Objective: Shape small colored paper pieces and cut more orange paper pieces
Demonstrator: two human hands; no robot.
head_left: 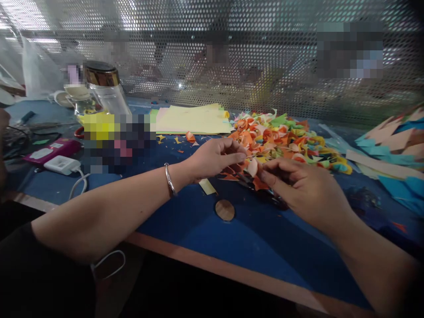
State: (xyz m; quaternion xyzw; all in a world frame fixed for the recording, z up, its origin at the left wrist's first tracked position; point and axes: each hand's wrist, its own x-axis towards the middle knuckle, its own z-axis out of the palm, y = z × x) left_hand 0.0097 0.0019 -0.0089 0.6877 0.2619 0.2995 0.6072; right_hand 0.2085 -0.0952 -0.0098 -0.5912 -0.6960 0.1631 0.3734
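Note:
Both of my hands are raised over the blue table, close to a heap of colourful folded paper pieces (281, 137). A small pale pink paper piece (252, 168) is pinched at the fingertips of my right hand (304, 190). From the left, my left hand (218, 157), with a silver bangle on its wrist, reaches towards that same piece. Its thumb and forefinger are drawn together, and whether they grip anything is unclear. Orange paper scraps (260, 183) lie beneath my right fingertips. A pale yellow paper strip (207, 186) rests below my left hand.
Behind the hands lies a stack of pale yellow sheets (192, 118). At left stand a brown-lidded clear bottle (111, 95) and a white charger (62, 164) with a cable. Layered paper work (404, 141) occupies the right. A perforated metal screen (185, 57) closes the back.

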